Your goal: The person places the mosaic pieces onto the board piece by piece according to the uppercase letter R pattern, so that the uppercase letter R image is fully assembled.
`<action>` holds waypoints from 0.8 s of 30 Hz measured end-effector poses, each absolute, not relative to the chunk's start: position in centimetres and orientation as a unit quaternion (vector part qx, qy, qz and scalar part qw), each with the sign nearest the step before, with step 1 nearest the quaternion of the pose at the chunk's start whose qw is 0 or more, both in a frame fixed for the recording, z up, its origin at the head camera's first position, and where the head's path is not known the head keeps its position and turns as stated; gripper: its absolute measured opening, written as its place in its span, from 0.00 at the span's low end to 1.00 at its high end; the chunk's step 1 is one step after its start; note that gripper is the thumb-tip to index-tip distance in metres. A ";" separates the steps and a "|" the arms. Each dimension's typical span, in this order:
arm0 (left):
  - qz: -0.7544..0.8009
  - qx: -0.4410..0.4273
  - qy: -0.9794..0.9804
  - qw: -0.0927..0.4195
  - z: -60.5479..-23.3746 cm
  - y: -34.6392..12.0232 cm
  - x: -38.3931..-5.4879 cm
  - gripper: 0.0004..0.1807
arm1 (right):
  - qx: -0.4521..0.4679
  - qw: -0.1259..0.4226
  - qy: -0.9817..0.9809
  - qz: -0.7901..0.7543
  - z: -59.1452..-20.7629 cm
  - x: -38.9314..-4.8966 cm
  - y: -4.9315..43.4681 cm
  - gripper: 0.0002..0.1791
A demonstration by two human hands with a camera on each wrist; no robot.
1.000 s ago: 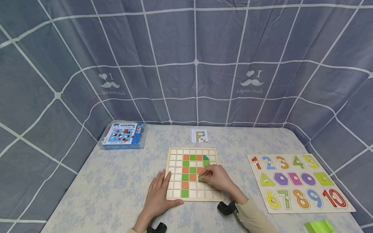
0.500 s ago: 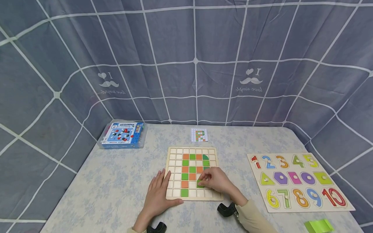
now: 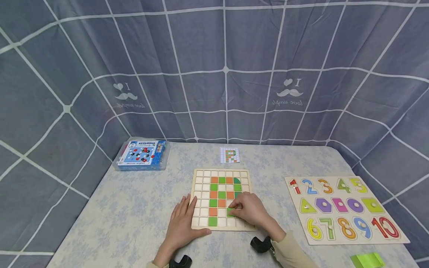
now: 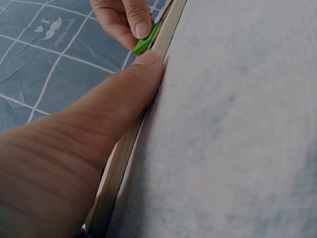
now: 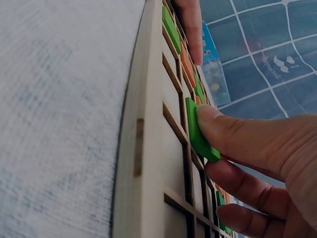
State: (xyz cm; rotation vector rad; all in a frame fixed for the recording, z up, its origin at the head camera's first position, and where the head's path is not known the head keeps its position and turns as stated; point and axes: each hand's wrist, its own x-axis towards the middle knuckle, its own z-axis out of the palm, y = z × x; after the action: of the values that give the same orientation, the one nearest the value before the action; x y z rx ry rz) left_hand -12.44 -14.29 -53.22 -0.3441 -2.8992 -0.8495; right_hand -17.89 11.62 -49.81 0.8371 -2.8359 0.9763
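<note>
A wooden grid board (image 3: pixel 204 203) lies on the table, with orange and green tiles set in several cells. My left hand (image 3: pixel 182 221) rests along its left edge, fingers straight, the thumb on the near edge. Over the lower right part of the grid, my right hand (image 3: pixel 249 207) pinches a green tile (image 5: pixel 200 134) between thumb and fingers. In the right wrist view the tile sits tilted against the cell dividers. A green quarter-round piece (image 3: pixel 237 181) lies in a cell at the upper right, and the right hand hides some cells.
Behind the board lies a small pattern card (image 3: pixel 229 155). A blue boxed set (image 3: pixel 142 154) stands at the back left. To the right is a number and shape puzzle board (image 3: pixel 311 216), with a light green block (image 3: pixel 367 260) near the table's front right.
My right hand has moved slightly toward the near side of the board with the green tile, down to a lower row, then stayed there. The left hand has kept its place.
</note>
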 end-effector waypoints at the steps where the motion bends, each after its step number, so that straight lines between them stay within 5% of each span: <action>1: -0.279 -0.114 -0.952 0.051 -53.2 -14.3 -12.5 0.62 | 0.268 0.013 -0.911 0.314 -49.8 -17.9 11.6 0.05; 24: -0.285 -0.115 -0.950 0.053 -53.0 -14.3 -12.4 0.62 | 0.272 0.004 -0.907 0.320 -49.8 -17.5 12.2 0.04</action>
State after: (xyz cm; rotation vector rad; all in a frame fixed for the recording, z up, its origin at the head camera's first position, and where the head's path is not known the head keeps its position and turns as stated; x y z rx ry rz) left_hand -12.39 -14.34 -53.02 -0.3488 -2.8876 -0.8665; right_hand -17.52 12.22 -49.83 0.8528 -2.8439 1.0041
